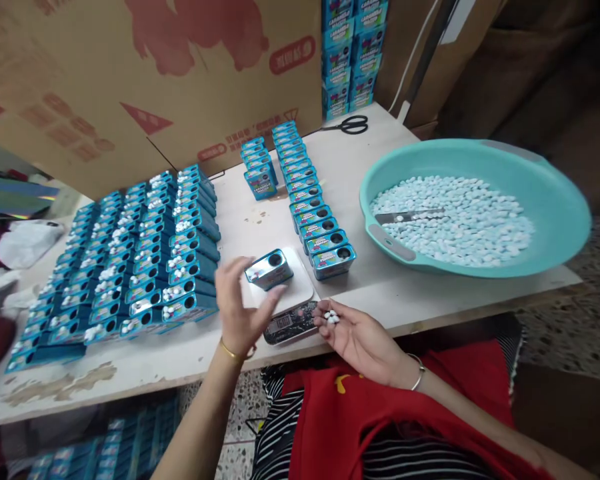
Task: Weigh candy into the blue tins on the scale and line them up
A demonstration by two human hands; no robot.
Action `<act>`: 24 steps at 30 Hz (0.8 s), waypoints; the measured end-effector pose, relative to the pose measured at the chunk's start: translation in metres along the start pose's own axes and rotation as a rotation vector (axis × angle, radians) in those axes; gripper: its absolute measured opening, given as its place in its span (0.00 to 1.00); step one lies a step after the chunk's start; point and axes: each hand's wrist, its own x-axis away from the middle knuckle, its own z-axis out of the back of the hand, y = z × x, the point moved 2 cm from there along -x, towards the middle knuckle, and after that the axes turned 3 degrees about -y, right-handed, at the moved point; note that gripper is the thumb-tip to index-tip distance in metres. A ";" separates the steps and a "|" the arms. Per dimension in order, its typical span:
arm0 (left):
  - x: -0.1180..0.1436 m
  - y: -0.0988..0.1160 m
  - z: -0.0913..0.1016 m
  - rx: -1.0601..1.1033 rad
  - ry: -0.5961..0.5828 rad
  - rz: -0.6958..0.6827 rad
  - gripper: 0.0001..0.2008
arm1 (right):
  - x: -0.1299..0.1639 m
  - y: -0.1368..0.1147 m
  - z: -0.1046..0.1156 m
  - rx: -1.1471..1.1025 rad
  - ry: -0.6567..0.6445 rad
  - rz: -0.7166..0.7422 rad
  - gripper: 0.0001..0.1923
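Observation:
A blue candy tin with a round hole in its top stands on the white plate of a small digital scale. My left hand is around the tin's near left side, thumb and fingers spread apart; whether the fingertips touch it I cannot tell. The scale's dark display panel faces me, its digits too blurred to read. Palm up at the table's front edge, my right hand holds a few white candies in its curled fingers.
Rows of blue tins, many topped with white candies, fill the left. Another row runs behind the scale. A turquoise basin of candies with a flat metal tool stands right. Scissors lie behind; a cardboard box backs the table.

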 end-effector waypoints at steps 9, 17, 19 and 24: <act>-0.022 -0.042 -0.022 0.182 -0.199 0.256 0.15 | 0.001 -0.035 -0.057 -0.048 -0.066 0.228 0.09; -0.166 0.069 -0.072 -0.289 -0.177 -0.556 0.18 | -0.008 -0.159 -0.091 -0.251 -0.163 0.755 0.10; -0.179 0.087 -0.101 -0.310 -0.170 -0.689 0.15 | -0.012 -0.186 -0.086 -0.327 -0.094 0.809 0.11; -0.185 0.098 -0.144 -0.317 -0.089 -0.755 0.15 | -0.014 -0.221 -0.070 -0.401 -0.055 0.849 0.10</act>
